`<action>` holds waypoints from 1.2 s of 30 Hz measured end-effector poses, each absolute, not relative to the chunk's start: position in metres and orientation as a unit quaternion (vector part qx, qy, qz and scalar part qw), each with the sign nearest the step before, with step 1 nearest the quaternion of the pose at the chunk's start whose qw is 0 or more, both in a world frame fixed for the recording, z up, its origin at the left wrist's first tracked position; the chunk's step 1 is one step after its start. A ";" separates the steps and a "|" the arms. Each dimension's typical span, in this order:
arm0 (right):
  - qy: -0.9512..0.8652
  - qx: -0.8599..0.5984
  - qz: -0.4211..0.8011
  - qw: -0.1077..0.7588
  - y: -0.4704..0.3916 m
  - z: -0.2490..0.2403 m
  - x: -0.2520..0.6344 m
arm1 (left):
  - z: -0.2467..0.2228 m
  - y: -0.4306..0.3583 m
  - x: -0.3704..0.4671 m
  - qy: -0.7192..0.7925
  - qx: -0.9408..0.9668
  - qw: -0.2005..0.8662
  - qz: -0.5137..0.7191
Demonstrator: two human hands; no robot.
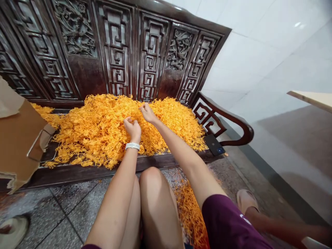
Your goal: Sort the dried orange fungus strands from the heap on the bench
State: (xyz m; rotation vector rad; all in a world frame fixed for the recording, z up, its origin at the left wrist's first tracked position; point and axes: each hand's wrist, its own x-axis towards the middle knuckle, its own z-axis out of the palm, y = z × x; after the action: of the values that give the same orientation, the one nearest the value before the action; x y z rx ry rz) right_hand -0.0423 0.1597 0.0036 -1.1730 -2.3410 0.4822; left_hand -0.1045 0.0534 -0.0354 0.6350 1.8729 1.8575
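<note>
A large heap of orange, stringy, flower-like pieces (93,128) covers the seat of a dark carved wooden bench (85,174). My left hand (133,129), with a pale band on the wrist, is at the middle of the heap, its fingers curled against orange pieces. Slightly higher and to the right, my right hand (147,112) has its fingertips pinched together over the heap. Whatever either hand holds is too small to make out against the orange.
A torn cardboard box (20,138) stands at the left with a bent metal wire. At the bench's right end lies a dark phone (214,145) beside the curved armrest (241,133). More orange strands (190,211) lie low by my knees. Another person's foot (247,200) shows at right.
</note>
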 end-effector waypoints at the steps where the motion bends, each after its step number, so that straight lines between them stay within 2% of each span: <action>1: -0.858 -0.417 0.183 0.239 0.159 0.003 -0.047 | -0.037 0.056 -0.105 0.670 0.219 0.223 0.674; 8: -0.877 -0.372 0.186 0.241 0.162 0.002 -0.054 | -0.044 0.075 -0.113 0.669 0.174 0.211 0.691; 11: -0.888 -0.360 0.182 0.222 0.153 0.002 -0.020 | -0.044 0.081 -0.115 0.676 0.145 0.224 0.687; 16: -0.902 -0.338 0.156 0.219 0.103 0.016 0.054 | -0.040 0.078 -0.102 0.635 0.137 0.313 0.693; 19: -0.894 -0.341 0.178 0.230 0.064 0.026 0.084 | -0.036 0.070 -0.090 0.637 0.166 0.312 0.685; 22: -0.857 -0.362 0.258 0.262 0.023 0.024 0.097 | -0.030 0.063 -0.086 0.632 0.181 0.336 0.675; 26: -0.739 -0.379 0.448 0.331 -0.038 -0.003 0.091 | -0.019 0.056 -0.093 0.581 0.170 0.435 0.667; 29: -0.535 -0.363 0.653 0.396 -0.077 -0.019 0.082 | -0.013 0.048 -0.103 0.520 0.171 0.541 0.639; 32: -0.266 -0.268 0.819 0.432 -0.091 -0.015 0.086 | -0.009 0.040 -0.112 0.409 0.205 0.663 0.593; 36: -0.067 -0.176 0.857 0.480 -0.067 0.012 0.105 | -0.011 0.036 -0.119 0.302 0.237 0.744 0.547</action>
State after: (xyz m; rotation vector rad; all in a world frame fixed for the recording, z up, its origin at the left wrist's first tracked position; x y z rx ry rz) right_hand 0.1049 -0.0668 0.0117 -0.4295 -0.1644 2.0892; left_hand -0.1189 0.0358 -0.0114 0.5188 0.6615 1.1993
